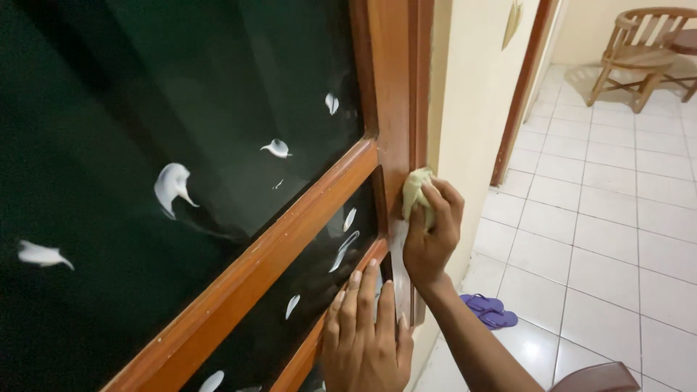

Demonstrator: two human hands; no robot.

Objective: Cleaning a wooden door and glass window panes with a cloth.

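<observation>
A wooden window frame (305, 218) holds dark glass panes (181, 131) marked with several white smears. My right hand (433, 239) is closed around a pale yellow-green cloth (415, 190), pressing it against the upright wooden post (392, 109) of the frame. My left hand (367, 334) lies flat with fingers spread on the lower wooden rail and the bottom pane, just below my right hand. It holds nothing.
A cream wall (472, 109) runs beside the frame. White floor tiles (595, 239) spread to the right. A pair of purple sandals (490, 310) lies on the floor near the wall. A wooden chair (642, 51) stands far back, and a dark rounded edge (599, 377) shows at bottom right.
</observation>
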